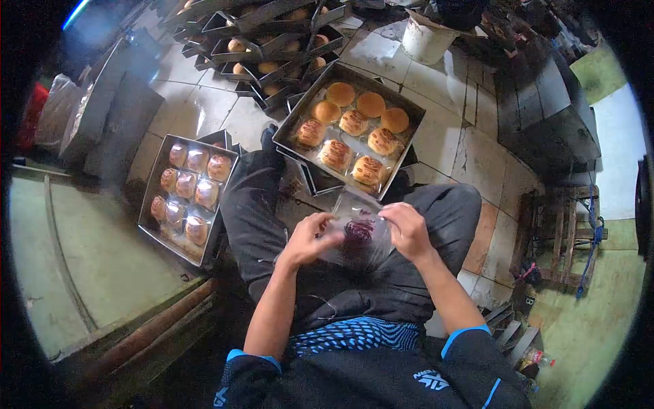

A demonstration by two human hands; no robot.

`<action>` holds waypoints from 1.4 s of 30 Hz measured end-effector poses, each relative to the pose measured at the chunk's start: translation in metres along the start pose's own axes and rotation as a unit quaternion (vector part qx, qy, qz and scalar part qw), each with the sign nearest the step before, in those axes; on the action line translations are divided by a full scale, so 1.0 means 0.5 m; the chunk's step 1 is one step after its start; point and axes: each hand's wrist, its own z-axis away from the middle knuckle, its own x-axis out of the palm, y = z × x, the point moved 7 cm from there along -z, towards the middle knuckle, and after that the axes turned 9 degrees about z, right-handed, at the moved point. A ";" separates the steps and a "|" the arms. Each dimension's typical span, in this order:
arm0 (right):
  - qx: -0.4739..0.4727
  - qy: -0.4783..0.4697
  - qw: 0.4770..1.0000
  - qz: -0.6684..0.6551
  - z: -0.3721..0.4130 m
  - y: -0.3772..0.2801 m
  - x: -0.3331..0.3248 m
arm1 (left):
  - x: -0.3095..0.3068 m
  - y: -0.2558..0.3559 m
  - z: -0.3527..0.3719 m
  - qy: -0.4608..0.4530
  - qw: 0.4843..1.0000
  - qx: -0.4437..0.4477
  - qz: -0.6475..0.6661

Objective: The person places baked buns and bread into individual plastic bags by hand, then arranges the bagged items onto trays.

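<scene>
Both my hands hold a clear plastic bag with a purple print over my lap. My left hand pinches its left edge and my right hand grips its right edge. Just beyond the bag lies a metal tray with several unwrapped golden buns. To my left a second tray carries several buns wrapped in plastic.
Stacked dark trays with more buns stand at the back on the tiled floor. A white bucket sits behind the open tray. Dark metal boxes and a wooden frame are on the right.
</scene>
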 end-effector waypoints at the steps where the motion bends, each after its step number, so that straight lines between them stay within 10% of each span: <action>1: -0.053 0.003 0.998 0.046 -0.008 -0.028 -0.007 | -0.003 -0.024 -0.014 0.008 0.998 -0.038 -0.039; 4: -0.089 -0.040 0.994 0.054 0.030 -0.107 -0.010 | -0.002 -0.098 -0.046 0.039 0.974 -0.191 -0.114; 8: -0.231 -0.140 0.963 -0.022 0.112 -0.183 -0.005 | 0.013 -0.095 -0.030 -0.030 0.957 -0.180 -0.226; 14: 0.240 0.070 0.954 -0.163 0.019 0.026 -0.122 | 0.021 0.017 0.002 0.021 0.946 -0.011 -0.323; 18: 0.289 0.150 0.889 -0.324 -0.005 0.054 -0.105 | -0.025 0.135 -0.024 0.033 0.984 0.170 0.048; 21: 0.306 0.184 0.850 -0.387 -0.021 0.037 -0.057 | -0.037 0.076 -0.049 0.142 0.933 0.036 0.328; 27: 0.284 0.211 0.894 -0.275 -0.105 -0.032 -0.032 | -0.131 0.071 -0.038 0.320 0.898 0.012 0.302; 30: 0.381 0.157 0.762 -0.500 -0.139 0.093 0.004 | -0.220 0.026 -0.018 0.413 0.847 0.070 0.328; 32: 0.337 -0.132 0.648 -0.671 -0.150 0.193 0.091 | -0.276 -0.019 -0.013 0.449 0.809 0.065 0.375; 33: 0.325 -0.300 0.613 -0.654 -0.138 0.232 0.131 | -0.293 -0.037 -0.014 0.471 0.786 0.061 0.395; 34: 0.266 -0.492 0.761 -0.328 -0.097 0.308 0.177 | -0.302 -0.048 -0.019 0.459 0.791 0.059 0.401; 36: 0.170 -0.501 0.840 0.121 -0.123 0.464 0.211 | -0.308 -0.038 -0.029 0.448 0.803 0.064 0.387; 39: 0.307 -0.204 0.919 0.140 -0.239 0.626 0.229 | -0.297 -0.047 -0.047 0.419 0.813 0.028 0.403; 42: 0.488 -0.099 0.860 0.111 -0.253 0.843 0.333 | -0.301 -0.035 -0.056 0.430 0.819 0.048 0.377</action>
